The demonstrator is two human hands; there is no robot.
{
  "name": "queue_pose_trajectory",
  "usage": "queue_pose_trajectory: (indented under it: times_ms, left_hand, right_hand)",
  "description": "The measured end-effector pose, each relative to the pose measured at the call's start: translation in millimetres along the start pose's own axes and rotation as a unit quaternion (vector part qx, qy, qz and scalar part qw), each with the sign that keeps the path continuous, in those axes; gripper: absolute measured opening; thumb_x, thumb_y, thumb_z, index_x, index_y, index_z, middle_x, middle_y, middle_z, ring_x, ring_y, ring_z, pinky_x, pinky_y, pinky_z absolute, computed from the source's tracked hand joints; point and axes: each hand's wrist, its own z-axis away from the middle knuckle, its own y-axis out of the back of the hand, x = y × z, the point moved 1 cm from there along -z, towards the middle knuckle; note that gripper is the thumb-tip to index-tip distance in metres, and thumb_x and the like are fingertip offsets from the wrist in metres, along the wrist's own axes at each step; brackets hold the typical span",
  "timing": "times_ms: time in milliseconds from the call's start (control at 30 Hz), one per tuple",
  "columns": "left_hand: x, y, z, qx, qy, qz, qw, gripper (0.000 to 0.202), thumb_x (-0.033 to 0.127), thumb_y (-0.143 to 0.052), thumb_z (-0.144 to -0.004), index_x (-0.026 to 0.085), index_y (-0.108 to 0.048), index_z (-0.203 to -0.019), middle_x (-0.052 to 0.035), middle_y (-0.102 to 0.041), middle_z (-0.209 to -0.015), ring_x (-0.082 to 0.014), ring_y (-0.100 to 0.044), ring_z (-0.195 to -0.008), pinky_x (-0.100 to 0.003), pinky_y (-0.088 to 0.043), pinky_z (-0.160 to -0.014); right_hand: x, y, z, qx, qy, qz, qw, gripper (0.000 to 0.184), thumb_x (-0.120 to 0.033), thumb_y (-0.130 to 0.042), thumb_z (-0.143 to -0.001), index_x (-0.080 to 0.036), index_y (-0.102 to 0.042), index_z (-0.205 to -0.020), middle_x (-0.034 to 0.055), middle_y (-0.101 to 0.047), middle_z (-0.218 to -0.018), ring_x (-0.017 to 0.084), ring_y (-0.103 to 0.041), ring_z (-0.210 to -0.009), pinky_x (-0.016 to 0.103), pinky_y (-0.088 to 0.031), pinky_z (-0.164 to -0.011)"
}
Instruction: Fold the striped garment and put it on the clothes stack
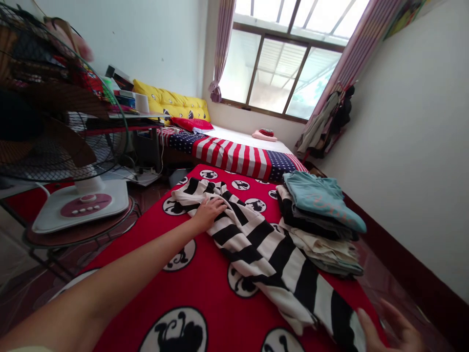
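A black-and-white striped garment (256, 239), apparently a long-sleeved top, lies stretched diagonally across a red cover with round cartoon patches (179, 335). Its fabric is partly bunched. On its far left end my left hand (210, 213) rests palm down, fingers extended over the cloth. At the near right end, my right hand (394, 332) is beside the striped cloth with thumb and fingers apart; the frame's bottom edge cuts it off. A stack of folded clothes (322, 244), topped by a light blue garment (320, 195), sits to the right of the striped piece.
A fan (80, 205) stands on a round stool (76, 234) at the left. Behind it is a cluttered desk (135, 120). Beyond the red cover is a bed with a flag-pattern edge (234, 156), under a window. Clothes (326, 122) hang along the right wall.
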Motion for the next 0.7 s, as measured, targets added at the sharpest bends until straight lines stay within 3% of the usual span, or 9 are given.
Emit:
queue_pose_trajectory:
  times_ms: [100, 167, 233, 300, 400, 467, 567, 700]
  left_hand:
    - [-14.0, -4.7, -7.9, -0.016, -0.014, -0.015, 1.000, 0.048, 0.001, -0.043, -0.081, 0.020, -0.061, -0.120, -0.0123, -0.061, -0.126, -0.0264, -0.052, -0.120, -0.044, -0.037, -0.100]
    - [-18.3, -3.3, -11.9, -0.017, -0.008, -0.017, 1.000, 0.041, 0.003, -0.044, -0.082, 0.020, -0.065, -0.113, -0.0120, -0.067, -0.113, -0.0245, -0.059, -0.107, -0.038, -0.042, -0.091]
    - [-21.2, 1.4, -15.8, -0.013, -0.001, -0.022, 1.000, 0.036, 0.004, -0.045, -0.081, 0.019, -0.069, -0.103, -0.0116, -0.070, -0.098, -0.0238, -0.063, -0.095, -0.035, -0.044, -0.085]
    - [-23.4, 10.7, -19.4, -0.003, 0.011, -0.026, 1.000, 0.031, 0.005, -0.046, -0.080, 0.017, -0.071, -0.094, -0.0109, -0.070, -0.086, -0.0233, -0.064, -0.087, -0.033, -0.045, -0.081]
    - [-23.8, 36.7, -22.3, 0.024, 0.029, -0.027, 0.999, 0.031, 0.007, -0.044, -0.082, 0.017, -0.071, -0.093, -0.0101, -0.069, -0.090, -0.0225, -0.064, -0.087, -0.031, -0.045, -0.080]
    - [-21.7, 61.9, -20.6, 0.043, 0.030, -0.020, 0.998, 0.031, 0.010, -0.044, -0.083, 0.018, -0.070, -0.097, -0.0089, -0.068, -0.095, -0.0219, -0.062, -0.090, -0.031, -0.045, -0.083]
    - [-18.6, 105.2, -8.8, 0.087, 0.034, 0.030, 0.995, 0.027, 0.014, -0.046, -0.082, 0.016, -0.070, -0.096, -0.0053, -0.067, -0.095, -0.0205, -0.059, -0.091, -0.032, -0.043, -0.087]
    - [-27.4, 153.2, 26.3, 0.099, 0.059, 0.079, 0.990, 0.034, 0.009, -0.035, -0.079, 0.011, -0.069, -0.082, 0.0003, -0.062, -0.082, -0.0139, -0.056, -0.082, -0.031, -0.043, -0.087]
  right_hand:
    - [-7.9, -32.3, 22.5, -0.142, 0.174, 0.057, 0.973, 0.047, -0.046, -0.063, -0.069, -0.022, -0.066, -0.109, 0.0112, -0.061, -0.121, 0.036, -0.054, -0.115, 0.056, -0.039, -0.100]
    - [-1.9, -56.0, 29.8, -0.203, 0.241, 0.083, 0.945, 0.045, -0.038, -0.059, -0.068, -0.022, -0.066, -0.109, 0.0100, -0.059, -0.125, 0.035, -0.051, -0.119, 0.054, -0.039, -0.101]
    - [10.4, -74.6, 26.6, -0.195, 0.264, 0.126, 0.936, 0.045, -0.032, -0.054, -0.068, -0.022, -0.066, -0.111, 0.0099, -0.056, -0.130, 0.034, -0.050, -0.122, 0.053, -0.041, -0.099]
    - [21.2, -84.6, 15.0, -0.158, 0.278, 0.159, 0.934, 0.038, -0.032, -0.051, -0.069, -0.020, -0.070, -0.100, 0.0123, -0.058, -0.127, 0.035, -0.052, -0.118, 0.052, -0.042, -0.097]
    - [18.7, -81.3, -5.6, -0.150, 0.298, 0.167, 0.928, 0.032, -0.038, -0.047, -0.071, -0.018, -0.070, -0.080, 0.0156, -0.064, -0.119, 0.036, -0.057, -0.111, 0.054, -0.041, -0.096]
    - [0.8, -67.3, -14.7, -0.148, 0.263, 0.149, 0.942, 0.035, -0.043, -0.046, -0.070, -0.019, -0.069, -0.082, 0.0145, -0.068, -0.111, 0.036, -0.061, -0.102, 0.054, -0.042, -0.091]
    - [-39.9, -35.6, -17.5, -0.141, 0.127, 0.107, 0.976, 0.041, -0.051, -0.048, -0.069, -0.023, -0.067, -0.092, 0.0081, -0.070, -0.087, 0.030, -0.063, -0.077, 0.043, -0.049, -0.070]
    - [-81.6, 3.1, -1.1, -0.171, 0.026, -0.034, 0.984, 0.031, -0.051, -0.054, -0.070, -0.025, -0.062, -0.086, 0.0020, -0.065, -0.076, 0.022, -0.061, -0.068, 0.029, -0.046, -0.057]
